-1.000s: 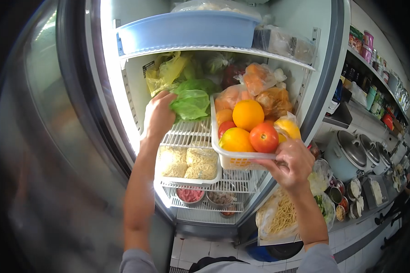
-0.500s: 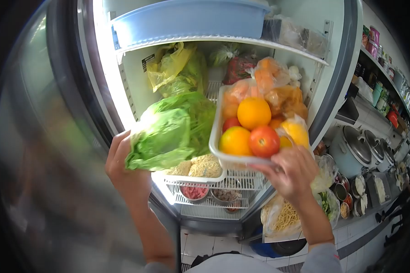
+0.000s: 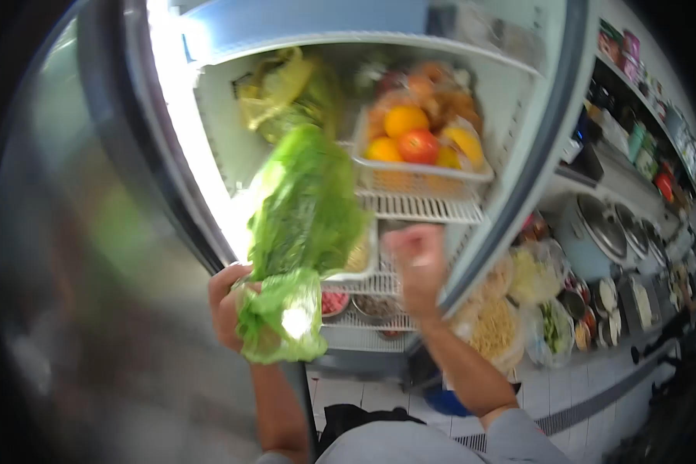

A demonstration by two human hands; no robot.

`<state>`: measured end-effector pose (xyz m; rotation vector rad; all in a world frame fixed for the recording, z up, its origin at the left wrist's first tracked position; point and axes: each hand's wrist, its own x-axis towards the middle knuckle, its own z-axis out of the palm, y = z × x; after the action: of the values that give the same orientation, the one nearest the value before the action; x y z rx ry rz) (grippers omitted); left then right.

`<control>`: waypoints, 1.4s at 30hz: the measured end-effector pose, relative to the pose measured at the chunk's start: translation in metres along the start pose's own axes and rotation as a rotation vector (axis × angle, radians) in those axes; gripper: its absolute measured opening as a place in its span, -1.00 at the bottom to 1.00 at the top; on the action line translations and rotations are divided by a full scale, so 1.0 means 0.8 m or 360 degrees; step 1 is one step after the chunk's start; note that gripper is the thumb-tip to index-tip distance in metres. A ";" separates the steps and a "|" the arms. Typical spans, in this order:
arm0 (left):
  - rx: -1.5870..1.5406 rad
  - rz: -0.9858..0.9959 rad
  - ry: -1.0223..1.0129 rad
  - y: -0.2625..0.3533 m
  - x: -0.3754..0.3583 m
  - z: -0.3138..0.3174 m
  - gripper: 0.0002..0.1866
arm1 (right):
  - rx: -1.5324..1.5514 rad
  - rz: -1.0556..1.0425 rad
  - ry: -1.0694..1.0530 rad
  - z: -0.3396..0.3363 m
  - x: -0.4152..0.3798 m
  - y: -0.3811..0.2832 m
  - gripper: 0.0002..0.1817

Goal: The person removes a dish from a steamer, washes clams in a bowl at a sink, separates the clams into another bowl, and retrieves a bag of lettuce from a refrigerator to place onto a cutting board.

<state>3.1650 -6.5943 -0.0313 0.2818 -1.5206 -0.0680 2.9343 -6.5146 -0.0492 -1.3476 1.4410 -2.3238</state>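
Observation:
My left hand (image 3: pixel 228 309) is closed on a clear plastic bag of lettuce (image 3: pixel 305 209), gripping it near its lower, bunched end. The leafy part rises in front of the open fridge and hides part of the shelf behind. Blurred by motion, my right hand (image 3: pixel 419 259) is below the fruit tray and apart from it; its fingers are too smeared to read. That white plastic tray (image 3: pixel 433 170) rests on the wire shelf with oranges (image 3: pixel 406 121), a tomato (image 3: pixel 418 146) and bagged produce in it.
A yellow bag of greens (image 3: pixel 286 93) sits at the shelf's back left. Lower down are noodles (image 3: pixel 356 255), a bowl of pink meat (image 3: pixel 334 303) and another metal bowl (image 3: pixel 375 308). To the right, a counter holds bagged noodles (image 3: pixel 496 329) and lidded pots (image 3: pixel 599 224).
The fruit tray has gone back onto the shelf, and my right hand has let go and come down. My left hand has lowered slightly, with the lettuce bag now more upright.

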 end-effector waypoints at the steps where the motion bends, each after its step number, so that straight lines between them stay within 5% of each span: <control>1: -0.0112 -0.0042 0.0101 0.021 -0.008 0.001 -0.80 | 0.0030 0.0447 -0.0208 0.014 -0.032 0.019 -0.51; 2: -0.0251 -0.0101 0.0186 0.045 -0.014 0.002 -0.83 | 0.0679 0.1198 -0.0335 0.036 -0.059 0.017 -0.30; 3: -0.0182 -0.0067 0.0099 0.076 -0.007 -0.005 -0.83 | 0.1169 0.1585 -0.0577 0.045 -0.071 0.030 -0.11; 6: -0.0385 0.0012 -0.0016 0.088 -0.029 -0.040 -0.83 | 0.2233 0.1397 -0.0703 0.069 -0.072 -0.052 -0.19; 10: -0.0443 0.0026 -0.0201 0.092 -0.061 -0.057 -0.82 | 0.2094 0.1495 -0.0513 0.047 -0.117 -0.063 -0.39; 16: -0.1566 -0.0211 -0.0782 0.141 -0.119 -0.001 -0.67 | 0.2131 0.1473 -0.0053 -0.122 -0.224 -0.051 -0.49; 18: -0.1395 -0.0565 -0.1502 0.185 -0.107 0.014 -0.55 | 0.1846 0.1215 0.0331 -0.187 -0.253 -0.054 -0.44; 20: -0.1628 -0.0547 -0.1844 0.190 -0.141 0.067 -0.43 | 0.1149 0.1163 0.0904 -0.230 -0.247 -0.067 -0.37; 23: -0.1644 -0.0522 -0.1895 0.226 -0.168 0.146 -0.47 | 0.1079 0.0950 0.0883 -0.336 -0.224 -0.005 -0.39; 25: -0.1630 -0.0492 -0.1857 0.242 -0.202 0.199 -0.54 | 0.0792 0.1106 0.0722 -0.472 -0.227 0.114 -0.45; 28: -0.1464 -0.0498 -0.1835 0.247 -0.269 0.266 -0.67 | 0.0631 0.1219 0.0943 -0.485 -0.208 0.099 -0.45; 29: -0.1359 -0.0638 -0.1913 0.244 -0.297 0.277 -0.73 | -0.0343 0.1511 0.1093 -0.486 -0.205 0.076 -0.45; 30: -0.1246 -0.0804 -0.2007 0.246 -0.315 0.279 -0.78 | -0.0335 0.1525 0.1098 -0.492 -0.219 0.073 -0.45; 32: -0.1142 -0.0999 -0.2078 0.252 -0.317 0.269 -0.81 | -0.0965 0.0973 0.0977 -0.496 -0.257 0.060 -0.43; 34: -0.1040 -0.1170 -0.2118 0.256 -0.310 0.276 -0.84 | -0.1151 0.1032 0.1036 -0.484 -0.266 0.035 -0.40; 36: -0.1442 -0.1889 -0.1777 0.257 -0.306 0.281 -0.78 | -0.0929 0.0614 0.0939 -0.459 -0.262 0.013 -0.43; 37: -0.1426 -0.1901 -0.1791 0.261 -0.298 0.288 -0.78 | -0.0922 0.0634 0.0943 -0.444 -0.247 -0.001 -0.43; 39: -0.1880 -0.2264 -0.1416 0.266 -0.276 0.322 -0.71 | -0.1275 0.0531 0.0258 -0.426 -0.213 -0.021 -0.65; 40: -0.1873 -0.2266 -0.1421 0.263 -0.270 0.339 -0.71 | -0.1270 0.0536 0.0261 -0.438 -0.201 -0.021 -0.65; 42: -0.1966 -0.2264 -0.1530 0.255 -0.259 0.369 -0.64 | -0.1424 0.1082 0.0038 -0.474 -0.171 -0.021 -0.84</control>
<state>2.8345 -6.3933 -0.1799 0.2587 -1.5437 -2.4284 2.7515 -6.1817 -0.1846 -0.6907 2.5700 -1.2891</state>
